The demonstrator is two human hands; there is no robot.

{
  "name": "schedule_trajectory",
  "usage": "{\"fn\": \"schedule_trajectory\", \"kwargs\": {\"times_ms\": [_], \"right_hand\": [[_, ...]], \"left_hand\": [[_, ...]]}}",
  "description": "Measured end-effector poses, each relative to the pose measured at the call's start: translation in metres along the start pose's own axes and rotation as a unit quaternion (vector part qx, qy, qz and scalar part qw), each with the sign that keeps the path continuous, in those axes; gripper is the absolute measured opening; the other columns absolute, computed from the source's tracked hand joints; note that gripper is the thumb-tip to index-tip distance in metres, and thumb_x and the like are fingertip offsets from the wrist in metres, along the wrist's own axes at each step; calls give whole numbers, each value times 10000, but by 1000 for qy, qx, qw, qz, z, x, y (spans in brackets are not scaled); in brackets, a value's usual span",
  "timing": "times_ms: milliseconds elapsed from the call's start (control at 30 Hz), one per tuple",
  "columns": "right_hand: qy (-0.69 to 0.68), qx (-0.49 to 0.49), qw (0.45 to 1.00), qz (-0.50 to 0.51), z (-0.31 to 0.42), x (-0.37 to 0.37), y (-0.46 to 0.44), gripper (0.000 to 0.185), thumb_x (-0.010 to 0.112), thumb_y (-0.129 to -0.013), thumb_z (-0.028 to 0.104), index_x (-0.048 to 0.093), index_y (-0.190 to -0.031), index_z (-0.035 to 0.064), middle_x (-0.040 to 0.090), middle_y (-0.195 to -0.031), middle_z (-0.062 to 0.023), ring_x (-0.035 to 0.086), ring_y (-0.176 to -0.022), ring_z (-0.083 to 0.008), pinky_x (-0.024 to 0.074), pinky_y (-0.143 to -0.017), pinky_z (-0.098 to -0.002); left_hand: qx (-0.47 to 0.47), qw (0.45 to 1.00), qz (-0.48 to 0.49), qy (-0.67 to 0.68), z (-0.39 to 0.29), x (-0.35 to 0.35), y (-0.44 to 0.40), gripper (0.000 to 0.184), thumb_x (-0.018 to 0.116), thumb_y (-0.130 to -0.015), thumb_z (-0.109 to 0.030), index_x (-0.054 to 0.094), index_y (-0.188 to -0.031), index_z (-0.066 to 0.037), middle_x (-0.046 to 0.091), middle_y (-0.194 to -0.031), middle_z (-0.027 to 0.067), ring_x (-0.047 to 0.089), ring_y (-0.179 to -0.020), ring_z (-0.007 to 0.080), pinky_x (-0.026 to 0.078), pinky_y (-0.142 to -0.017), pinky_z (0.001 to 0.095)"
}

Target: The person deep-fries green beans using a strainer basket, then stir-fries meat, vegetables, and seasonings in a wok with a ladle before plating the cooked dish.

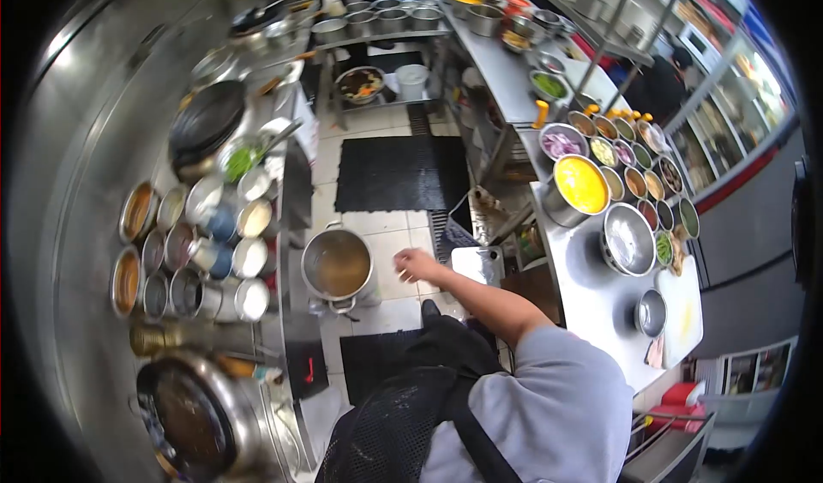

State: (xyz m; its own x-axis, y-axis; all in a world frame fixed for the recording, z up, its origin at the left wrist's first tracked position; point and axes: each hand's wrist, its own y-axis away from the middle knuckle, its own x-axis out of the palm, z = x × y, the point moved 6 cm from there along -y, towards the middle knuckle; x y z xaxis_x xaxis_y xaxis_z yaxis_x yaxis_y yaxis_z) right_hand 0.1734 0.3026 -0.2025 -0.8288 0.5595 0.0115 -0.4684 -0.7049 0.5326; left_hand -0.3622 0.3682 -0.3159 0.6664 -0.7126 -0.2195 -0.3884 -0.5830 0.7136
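My right hand (416,265) hangs over the tiled floor with its fingers loosely bent and a little apart, and nothing shows in it. Just left of it, without contact, stands a large metal stockpot (338,236) with brownish liquid inside. A dark foot shows below the hand. To the hand's right is a shiny metal lid or tray (477,266). My left hand is out of view.
A steel counter (591,303) on the right bears a pot of yellow liquid (583,185), metal bowls, ingredient tins and a white cutting board (685,312). Woks (206,123) and several sauce containers line the left. Black mats (399,174) cover floor tiles. Two people stand farther off.
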Motion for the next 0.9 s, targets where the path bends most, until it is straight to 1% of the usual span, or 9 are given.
{"fn": "schedule_trajectory", "kwargs": {"times_ms": [67,200,300,367,500,567,700,800,900], "right_hand": [[-63,0,987,-149,-8,-101,6,283,593,-1013,233,666,-1228,63,724,-974,-84,727,-754,-172,575,-622,-296],[-188,38,948,-253,-34,-222,44,232,621,-1011,255,637,-1174,89,715,-995,-67,693,-803,-159,577,-711,-359],[-200,55,944,-258,-51,-251,50,234,624,-1022,260,634,-1167,76,714,-1000,-74,699,-814,-176,579,-702,-347],[-209,66,943,-249,-56,-252,48,257,620,-1039,276,639,-1191,69,718,-1027,-88,707,-827,-191,580,-695,-346],[-143,70,971,-177,-52,-227,13,262,615,-1044,274,640,-1216,78,731,-1017,-62,707,-830,-176,588,-712,-359],[-94,52,990,-88,-24,-220,2,298,640,-1032,282,653,-1226,56,732,-1015,-44,703,-838,-137,580,-717,-325],[41,16,999,-12,66,-263,-35,358,677,-1015,269,669,-1279,28,731,-1014,-34,698,-834,-109,562,-717,-281],[63,-93,989,-93,148,-328,-95,393,669,-1021,232,642,-1322,-20,737,-1028,-53,690,-859,-110,553,-743,-270],[79,-120,972,-186,252,-387,-159,359,663,-1014,198,654,-1290,-32,760,-1039,-103,707,-841,-136,570,-776,-313]], "left_hand": [[19,998,39,-42,-43,27,-31,277,709,-936,-244,663,-723,-73,634,-721,15,544,-590,106,402,-515,277],[72,985,115,-111,-150,94,-92,273,719,-931,-242,662,-725,-74,637,-730,9,541,-591,98,397,-514,268],[97,970,170,-145,-242,159,-136,270,727,-928,-241,662,-726,-74,640,-736,5,539,-592,93,392,-513,262],[91,959,199,-181,-273,195,-180,369,660,-1015,-360,740,-944,-8,700,-863,11,616,-770,106,482,-681,297],[103,966,200,-126,-362,253,-215,302,683,-982,-335,749,-938,-44,722,-838,54,671,-786,138,528,-699,307],[149,920,228,-281,-389,273,-250,354,672,-991,-370,754,-1061,-32,758,-944,95,713,-922,194,555,-838,350],[262,851,265,-369,-469,317,-285,344,694,-975,-352,745,-1062,-23,757,-1024,153,725,-961,275,561,-859,385],[284,839,268,-378,-526,349,-348,315,717,-946,-333,742,-1032,-30,753,-1005,156,723,-957,303,562,-872,403],[298,814,298,-399,-591,389,-437,315,733,-920,-330,735,-1022,-32,749,-1004,158,720,-960,325,562,-878,420]]}}
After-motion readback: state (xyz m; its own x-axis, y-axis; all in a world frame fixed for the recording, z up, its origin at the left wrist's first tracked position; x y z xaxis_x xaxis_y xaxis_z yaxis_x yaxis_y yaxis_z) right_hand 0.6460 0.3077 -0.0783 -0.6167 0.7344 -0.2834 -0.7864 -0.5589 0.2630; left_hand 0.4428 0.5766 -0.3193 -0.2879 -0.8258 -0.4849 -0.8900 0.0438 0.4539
